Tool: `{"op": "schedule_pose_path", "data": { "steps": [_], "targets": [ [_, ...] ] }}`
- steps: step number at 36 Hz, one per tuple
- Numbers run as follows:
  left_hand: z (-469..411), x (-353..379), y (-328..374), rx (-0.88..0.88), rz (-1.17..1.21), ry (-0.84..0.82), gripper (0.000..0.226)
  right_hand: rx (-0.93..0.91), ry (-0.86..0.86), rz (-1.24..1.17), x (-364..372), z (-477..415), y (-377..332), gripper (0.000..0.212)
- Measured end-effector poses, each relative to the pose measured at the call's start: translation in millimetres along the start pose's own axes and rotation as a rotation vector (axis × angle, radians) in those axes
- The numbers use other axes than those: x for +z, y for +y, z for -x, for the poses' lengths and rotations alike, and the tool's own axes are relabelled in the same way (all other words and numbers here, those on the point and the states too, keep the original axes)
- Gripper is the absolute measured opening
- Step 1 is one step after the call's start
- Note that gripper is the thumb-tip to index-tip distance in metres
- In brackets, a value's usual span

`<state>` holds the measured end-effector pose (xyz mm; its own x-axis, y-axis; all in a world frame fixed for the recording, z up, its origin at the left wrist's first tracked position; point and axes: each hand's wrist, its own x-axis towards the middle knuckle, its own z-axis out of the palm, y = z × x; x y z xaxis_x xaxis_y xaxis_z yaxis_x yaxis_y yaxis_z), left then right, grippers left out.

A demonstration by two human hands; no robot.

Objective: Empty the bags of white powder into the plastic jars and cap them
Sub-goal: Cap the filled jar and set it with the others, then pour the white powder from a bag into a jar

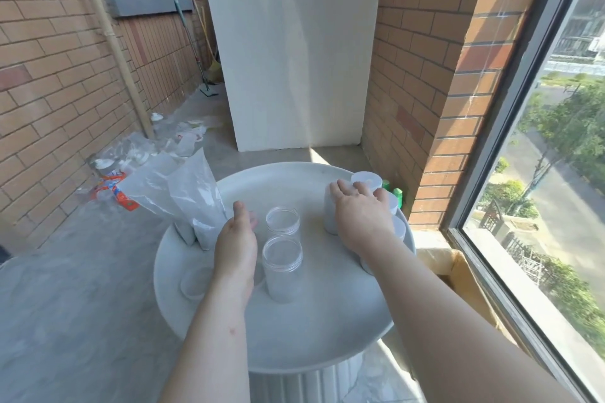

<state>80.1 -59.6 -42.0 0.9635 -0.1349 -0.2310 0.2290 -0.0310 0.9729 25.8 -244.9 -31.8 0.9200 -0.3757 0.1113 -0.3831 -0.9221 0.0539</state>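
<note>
Two open, empty clear plastic jars stand mid-table, one far (pixel 283 220) and one near (pixel 282 267). Clear bags of white powder (pixel 196 203) stand upright at the left rim of the round white table (pixel 294 347). My left hand (pixel 236 245) hovers between the bags and the jars with relaxed fingers, holding nothing. My right hand (pixel 360 216) reaches over a group of white-capped jars (pixel 366 179) at the right rim, fingers spread on top of one; its grip is hidden. A loose white lid (pixel 193 283) lies near the left edge.
Empty plastic wrappers and an orange packet (pixel 118 190) litter the floor to the left. An open cardboard box (pixel 458 275) stands right of the table by the window. Two green bottle caps (pixel 393 189) show behind the capped jars. Brick walls close in both sides.
</note>
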Motion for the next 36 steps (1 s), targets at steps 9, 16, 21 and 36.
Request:
{"op": "schedule_pose_path", "data": {
  "steps": [9, 16, 21, 36],
  "targets": [
    [-2, 8, 0, -0.092, 0.164, -0.096, 0.068, 0.118, 0.035, -1.287, -27, 13, -41, 0.054],
    [2, 12, -3, -0.14, 0.131, -0.14, 0.071, 0.187, -0.187, -1.445, -8, 19, -54, 0.065],
    [1, 2, -7, -0.201, -0.002, -0.169, 0.089, 0.233, -0.18, -1.414, -15, 22, -44, 0.061],
    [41, -5, 8, -0.271, -0.289, -0.099, 0.095, 0.274, -0.245, -1.221, -25, 47, -33, 0.068]
  ]
}}
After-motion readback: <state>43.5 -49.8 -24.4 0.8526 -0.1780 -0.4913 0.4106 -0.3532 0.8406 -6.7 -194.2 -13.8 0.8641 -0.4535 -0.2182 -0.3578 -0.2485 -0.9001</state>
